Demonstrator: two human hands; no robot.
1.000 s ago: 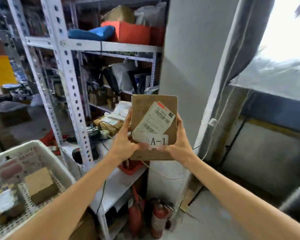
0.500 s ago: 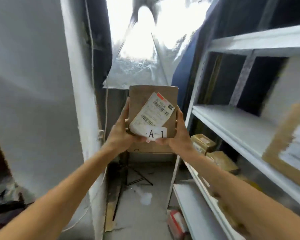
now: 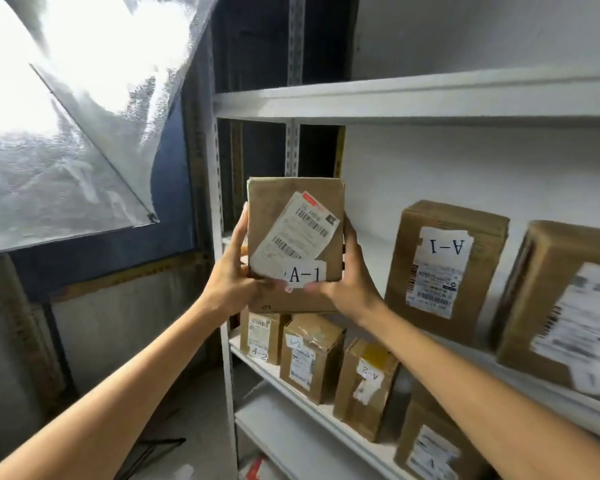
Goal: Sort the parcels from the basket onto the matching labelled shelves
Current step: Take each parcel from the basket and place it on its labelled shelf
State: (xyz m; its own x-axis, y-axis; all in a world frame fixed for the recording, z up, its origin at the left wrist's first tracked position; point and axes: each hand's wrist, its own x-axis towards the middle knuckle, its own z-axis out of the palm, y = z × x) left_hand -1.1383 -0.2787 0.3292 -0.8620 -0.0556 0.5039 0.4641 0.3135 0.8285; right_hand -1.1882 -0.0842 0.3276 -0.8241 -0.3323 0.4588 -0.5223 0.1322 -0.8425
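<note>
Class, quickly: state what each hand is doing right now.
Left hand: holds the A-1 parcel, left side.
Right hand: holds the same parcel, right side.

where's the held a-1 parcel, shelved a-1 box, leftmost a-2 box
held A-1 parcel [image 3: 274, 199], head view, bare top cardboard
shelved A-1 box [image 3: 445, 245], head view, upside-down tag
leftmost A-2 box [image 3: 258, 332], head view, front label

Open gap at the left end of the middle shelf [image 3: 378, 251]
It lies bare between the left upright post [image 3: 219, 202] and the A-1 box [image 3: 444, 258]; A-2 boxes [image 3: 309, 355] crowd the lower shelf [image 3: 271, 374].
</note>
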